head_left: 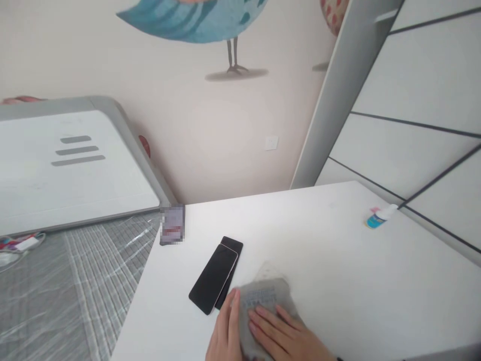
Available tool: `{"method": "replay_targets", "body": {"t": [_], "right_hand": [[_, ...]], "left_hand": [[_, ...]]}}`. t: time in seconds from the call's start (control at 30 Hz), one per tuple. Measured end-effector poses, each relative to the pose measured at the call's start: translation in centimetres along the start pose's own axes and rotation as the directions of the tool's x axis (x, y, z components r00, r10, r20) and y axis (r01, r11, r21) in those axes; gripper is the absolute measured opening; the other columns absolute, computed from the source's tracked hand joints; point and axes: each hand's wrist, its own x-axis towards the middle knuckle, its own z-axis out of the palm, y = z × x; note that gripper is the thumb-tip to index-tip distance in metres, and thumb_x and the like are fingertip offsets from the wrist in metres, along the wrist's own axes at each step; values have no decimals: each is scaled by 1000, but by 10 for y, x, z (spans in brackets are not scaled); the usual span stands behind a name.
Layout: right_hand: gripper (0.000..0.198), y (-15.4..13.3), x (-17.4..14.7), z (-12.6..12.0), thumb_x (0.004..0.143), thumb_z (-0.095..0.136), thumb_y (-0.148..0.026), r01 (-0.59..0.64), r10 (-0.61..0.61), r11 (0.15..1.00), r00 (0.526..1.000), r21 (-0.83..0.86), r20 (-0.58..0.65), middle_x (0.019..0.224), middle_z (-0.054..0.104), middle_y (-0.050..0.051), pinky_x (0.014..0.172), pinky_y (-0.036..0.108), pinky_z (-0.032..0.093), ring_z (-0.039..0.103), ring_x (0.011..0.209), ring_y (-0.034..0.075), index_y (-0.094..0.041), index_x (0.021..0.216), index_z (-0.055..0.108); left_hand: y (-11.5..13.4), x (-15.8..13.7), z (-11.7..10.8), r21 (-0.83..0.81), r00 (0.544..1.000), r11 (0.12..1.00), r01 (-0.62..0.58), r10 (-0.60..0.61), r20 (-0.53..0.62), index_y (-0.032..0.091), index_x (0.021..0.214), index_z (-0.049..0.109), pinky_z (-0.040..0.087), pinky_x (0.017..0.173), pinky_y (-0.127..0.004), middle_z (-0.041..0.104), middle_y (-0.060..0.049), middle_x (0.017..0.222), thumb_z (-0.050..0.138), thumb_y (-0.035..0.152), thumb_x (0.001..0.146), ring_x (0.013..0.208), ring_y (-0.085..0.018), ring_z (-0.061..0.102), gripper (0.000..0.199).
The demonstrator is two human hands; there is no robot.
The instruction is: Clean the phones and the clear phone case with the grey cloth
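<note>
A grey cloth (267, 296) lies on the white table (338, 250) near its front edge. My right hand (289, 336) rests flat on top of the cloth, fingers spread. My left hand (223, 333) lies at the cloth's left edge, thumb touching it. Just left of the cloth, two black phones (215, 276) lie stacked face up, slanted, one partly over the other.
A small blue and white bottle (379, 216) lies at the table's far right beside white cabinet fronts (413, 125). A blurred card (172, 224) sits at the table's left corner. To the left lies a bed with a grey checked cover (67, 286) and a white headboard (71, 165).
</note>
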Motion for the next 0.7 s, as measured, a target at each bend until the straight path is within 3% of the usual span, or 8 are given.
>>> {"method": "replay_targets", "body": {"t": [0.1, 0.13, 0.23, 0.27, 0.37, 0.5, 0.63, 0.7], "right_hand": [[90, -3, 4, -4, 101, 53, -69, -168, 166, 986, 983, 23, 75, 163, 44, 12, 121, 44, 39, 48, 148, 30, -12, 165, 28], [89, -4, 6, -5, 101, 53, -67, -190, 188, 982, 980, 22, 65, 163, 43, 14, 122, 45, 38, 46, 149, 31, -10, 165, 27], [66, -6, 14, -6, 111, 47, -41, -71, 68, 995, 997, 73, 46, 159, 52, 8, 122, 38, 37, 50, 146, 21, -17, 167, 23], [65, -6, 16, -7, 111, 46, -42, -51, 46, 994, 997, 95, 59, 159, 52, 6, 122, 37, 37, 51, 145, 19, -19, 167, 23], [97, -7, 21, -10, 98, 50, -75, -232, 225, 970, 969, 69, 100, 165, 40, 15, 122, 49, 37, 44, 150, 33, -11, 166, 26], [76, -11, 23, -14, 108, 46, -58, -93, 77, 989, 988, 119, 135, 164, 43, 4, 117, 37, 42, 47, 148, 23, -17, 167, 23], [97, -9, 23, -16, 98, 42, -79, -208, 199, 976, 972, 64, 129, 166, 39, 12, 116, 47, 42, 44, 149, 32, -11, 166, 25], [91, -9, 22, -17, 102, 42, -73, -152, 141, 984, 983, 94, 114, 165, 41, 10, 118, 43, 40, 44, 150, 28, -12, 167, 21]], "left_hand": [[4, 5, -17, 28, 997, 998, -56, 54, 56, 14, 167, 8, 66, 89, -36, 60, -25, 148, 73, 39, 88, 127, -32, 69, 105], [7, 7, -23, 30, 997, 999, -46, 43, 68, 13, 167, 6, 66, 89, -37, 60, -26, 148, 72, 39, 89, 127, -32, 69, 105], [17, 13, -35, 25, 998, 999, -32, 31, 60, 9, 166, 5, 65, 92, -38, 60, -27, 148, 70, 36, 91, 130, -33, 66, 103], [20, 14, -37, 25, 998, 999, -28, 27, 49, 8, 166, 6, 65, 93, -39, 59, -28, 148, 70, 36, 91, 130, -34, 66, 103], [28, 15, -41, 20, 999, 1000, 11, -11, 32, 7, 166, 8, 64, 95, -40, 58, -28, 150, 74, 36, 89, 129, -34, 67, 106], [31, 14, -43, -25, 997, 999, 43, -42, 67, 10, 166, 6, 63, 97, -39, 55, -26, 153, 75, 31, 87, 136, -33, 62, 107], [32, 12, -44, -29, 996, 998, 64, -63, 60, 11, 166, 6, 64, 97, -41, 55, -26, 153, 80, 34, 85, 132, -34, 65, 113], [33, 12, -45, -43, 994, 997, 68, -64, 87, 13, 167, 5, 64, 97, -41, 54, -25, 154, 80, 32, 84, 133, -34, 64, 113]]}}
